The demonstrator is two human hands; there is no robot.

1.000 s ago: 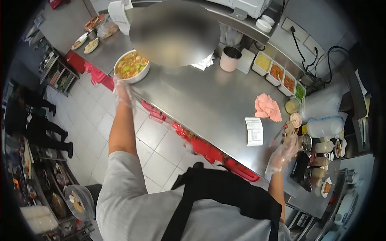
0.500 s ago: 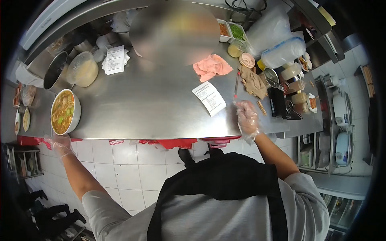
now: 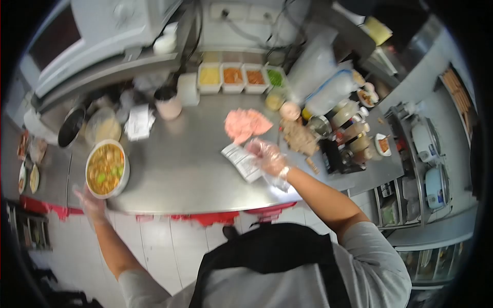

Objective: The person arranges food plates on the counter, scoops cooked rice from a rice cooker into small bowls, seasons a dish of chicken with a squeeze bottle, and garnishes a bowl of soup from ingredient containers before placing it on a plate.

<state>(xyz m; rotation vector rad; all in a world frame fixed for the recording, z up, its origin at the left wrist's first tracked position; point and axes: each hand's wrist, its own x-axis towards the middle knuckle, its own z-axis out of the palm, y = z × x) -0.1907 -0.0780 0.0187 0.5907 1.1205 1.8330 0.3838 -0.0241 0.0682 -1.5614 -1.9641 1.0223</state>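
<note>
Right hand point(image 3: 267, 156): has come to the printed receipt point(image 3: 239, 161), now within reach; cannot tell if pinched.
Left hand point(image 3: 92, 205): spread open, just beside the soup bowl point(image 3: 125, 175).

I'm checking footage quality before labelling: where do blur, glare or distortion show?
All in the head view: blur softens the right hand and the receipt, whose print is unreadable; glare whitens the steel counter near its front edge; lines bow, corners go black.
</note>
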